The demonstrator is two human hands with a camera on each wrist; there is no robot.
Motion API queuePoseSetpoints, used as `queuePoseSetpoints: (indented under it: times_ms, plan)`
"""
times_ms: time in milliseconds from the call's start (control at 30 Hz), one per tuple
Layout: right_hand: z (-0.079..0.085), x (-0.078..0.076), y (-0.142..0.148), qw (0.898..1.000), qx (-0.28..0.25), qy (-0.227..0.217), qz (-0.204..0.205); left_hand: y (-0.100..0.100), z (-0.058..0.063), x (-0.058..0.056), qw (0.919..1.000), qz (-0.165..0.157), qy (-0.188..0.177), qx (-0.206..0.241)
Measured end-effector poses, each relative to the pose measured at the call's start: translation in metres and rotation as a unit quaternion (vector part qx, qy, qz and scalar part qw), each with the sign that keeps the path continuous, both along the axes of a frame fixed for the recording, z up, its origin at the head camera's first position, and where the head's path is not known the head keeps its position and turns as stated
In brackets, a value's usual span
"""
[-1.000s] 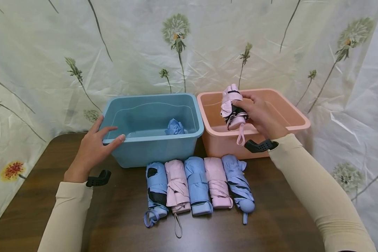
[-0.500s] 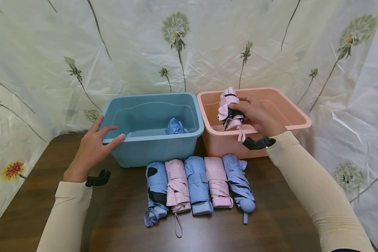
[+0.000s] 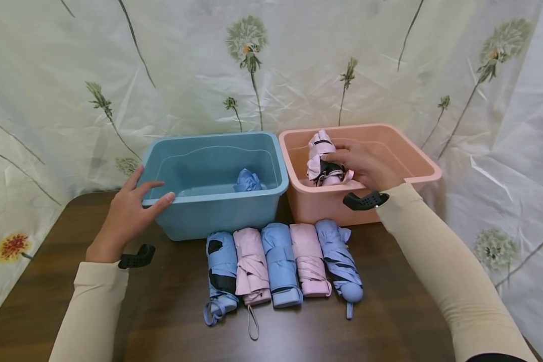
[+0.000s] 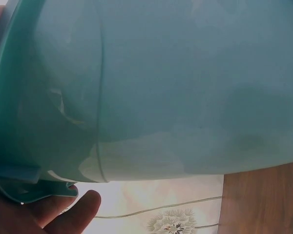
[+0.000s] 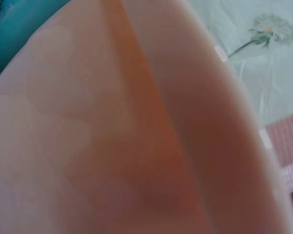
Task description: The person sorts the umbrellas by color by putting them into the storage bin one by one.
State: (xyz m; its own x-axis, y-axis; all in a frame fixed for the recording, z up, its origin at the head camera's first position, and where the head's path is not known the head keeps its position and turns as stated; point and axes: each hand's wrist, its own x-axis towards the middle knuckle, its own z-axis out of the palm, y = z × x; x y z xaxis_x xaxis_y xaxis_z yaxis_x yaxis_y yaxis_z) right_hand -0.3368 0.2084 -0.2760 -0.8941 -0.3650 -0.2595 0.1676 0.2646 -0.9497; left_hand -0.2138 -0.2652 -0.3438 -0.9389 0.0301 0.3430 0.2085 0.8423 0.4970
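Observation:
In the head view, my right hand grips a folded pink umbrella with black lining. The umbrella tilts down inside the orange bin, its handle end near the front rim. My left hand rests at the left front corner of the blue bin, fingers spread over the rim. The left wrist view shows fingertips beside that rim. A bundled blue umbrella lies in the blue bin. In the right wrist view, the orange bin's wall hides most of the hand's work.
In front of the bins, folded umbrellas lie side by side on the dark wooden table: a blue one, a pink one, a blue one, a pink one and a blue one. A flowered cloth hangs behind.
My right hand has lowered the pink umbrella further into the orange bin and slightly left. The left hand has kept its place on the blue bin's rim.

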Motion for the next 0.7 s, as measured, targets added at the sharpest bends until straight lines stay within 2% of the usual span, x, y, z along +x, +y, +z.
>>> queuePoseSetpoints:
  times_ms: [200, 433, 533, 700]
  plan:
    - [-0.01, -0.008, 0.003, 1.0, 0.025, -0.005, -0.013, 0.0, 0.0, 0.0, 1.0, -0.004, 0.001, 0.001]
    - [-0.016, -0.011, 0.006, 0.998, 0.057, 0.027, -0.012, 0.001, 0.001, 0.0, 1.0, -0.003, 0.0, -0.001]
    - [-0.016, -0.01, 0.006, 0.997, 0.07, 0.019, -0.014, 0.0, 0.001, 0.0, 1.0, -0.003, -0.002, -0.002]
    - [-0.015, -0.008, 0.005, 0.995, 0.083, -0.022, -0.056, 0.0, 0.0, 0.0, 1.0, -0.006, -0.003, -0.001]
